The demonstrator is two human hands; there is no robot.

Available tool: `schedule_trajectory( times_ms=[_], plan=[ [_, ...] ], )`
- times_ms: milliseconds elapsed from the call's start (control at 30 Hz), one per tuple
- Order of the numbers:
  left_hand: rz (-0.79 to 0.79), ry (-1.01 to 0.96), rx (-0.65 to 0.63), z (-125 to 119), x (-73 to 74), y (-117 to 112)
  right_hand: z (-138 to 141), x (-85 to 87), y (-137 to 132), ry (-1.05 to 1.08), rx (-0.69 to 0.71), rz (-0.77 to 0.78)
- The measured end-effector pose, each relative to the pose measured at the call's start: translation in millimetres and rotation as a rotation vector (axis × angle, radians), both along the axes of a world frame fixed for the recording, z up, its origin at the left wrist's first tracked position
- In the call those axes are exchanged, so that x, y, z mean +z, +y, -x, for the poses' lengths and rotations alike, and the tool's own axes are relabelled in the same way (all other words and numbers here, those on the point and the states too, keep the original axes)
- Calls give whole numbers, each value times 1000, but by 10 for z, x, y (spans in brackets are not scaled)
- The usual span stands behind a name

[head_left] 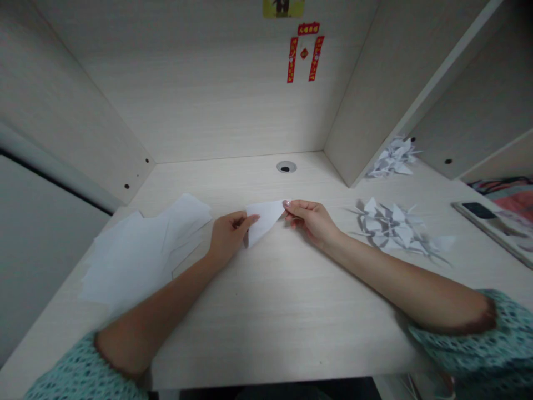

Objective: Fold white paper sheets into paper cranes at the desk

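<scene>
A white sheet folded into a triangle lies on the pale wooden desk, held between both hands. My left hand pinches its left edge with the fingers closed. My right hand pinches its upper right corner with thumb and fingertips pressed together. Both forearms rest over the desk, in teal patterned sleeves.
A loose stack of white paper sheets lies at the left. Several folded paper cranes sit at the right, with more behind them on a side shelf. A dark phone lies at far right. A cable hole is at the back.
</scene>
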State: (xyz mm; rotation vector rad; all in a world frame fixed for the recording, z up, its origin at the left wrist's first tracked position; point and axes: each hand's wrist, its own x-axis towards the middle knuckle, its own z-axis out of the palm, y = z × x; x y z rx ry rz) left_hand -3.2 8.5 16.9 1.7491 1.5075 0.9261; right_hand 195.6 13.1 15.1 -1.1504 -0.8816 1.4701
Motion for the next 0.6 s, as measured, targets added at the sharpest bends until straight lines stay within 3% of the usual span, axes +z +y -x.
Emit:
schedule_trajectory(
  times_ms=[367,600],
  plan=[
    [-16,-3,-1,14,-23,0,-10,-8,16,23,-89,32],
    [-2,-28,-8,9,-17,-2,-19,-35,8,51,-62,-15]
  ],
)
